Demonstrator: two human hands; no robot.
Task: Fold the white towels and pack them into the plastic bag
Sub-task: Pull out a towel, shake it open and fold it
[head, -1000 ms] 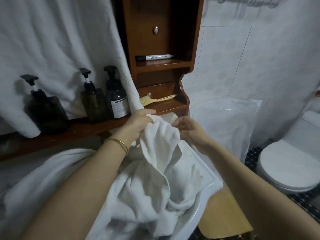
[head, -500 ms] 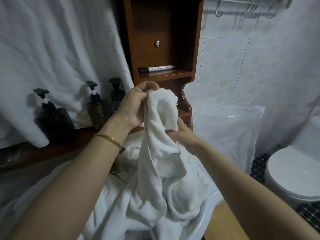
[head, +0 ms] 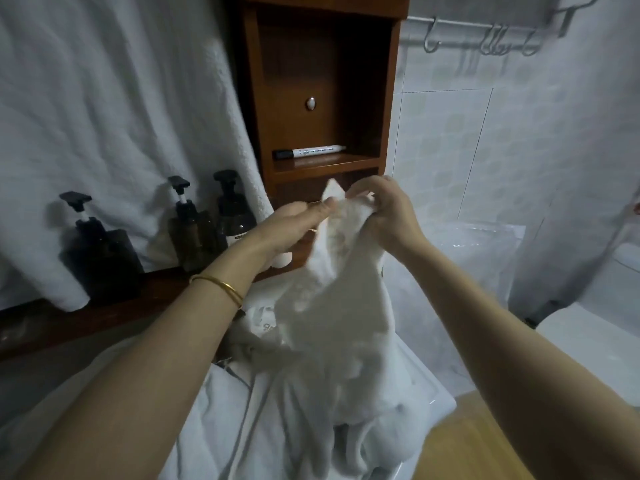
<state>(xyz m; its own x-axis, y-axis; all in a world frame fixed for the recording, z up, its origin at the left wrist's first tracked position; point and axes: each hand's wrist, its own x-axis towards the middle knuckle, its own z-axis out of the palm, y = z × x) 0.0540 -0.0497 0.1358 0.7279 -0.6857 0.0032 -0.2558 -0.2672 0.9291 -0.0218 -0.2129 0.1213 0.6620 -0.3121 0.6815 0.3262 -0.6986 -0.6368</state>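
Where a second ago both hands sat low over the basin (head: pixel 440 400) in bunched cloth, they are now raised in front of the wooden cabinet (head: pixel 325 81), close together at the top of one white towel (head: pixel 339 306). Right hand (head: pixel 384 213) has climbed from mid-cloth to the upper edge; fingers curled round a gathered fold. Left hand (head: pixel 294 226): fingers fairly straight, thumb and forefinger tip pinching the hem just beside a corner that pokes up between the two hands. Towel hangs from that double grip, lower part trailing onto the heap of towels (head: pixel 242 410) over the basin. Motion blur in the cloth. Reading: one towel singled out and a corner found, so this is the start of a fold; hands probably need to part along the hem to open it flat. No fold made yet. Plastic bag (head: pixel 467 258) stands against the tiled wall to the right, well apart from the hands, contents not discernible.
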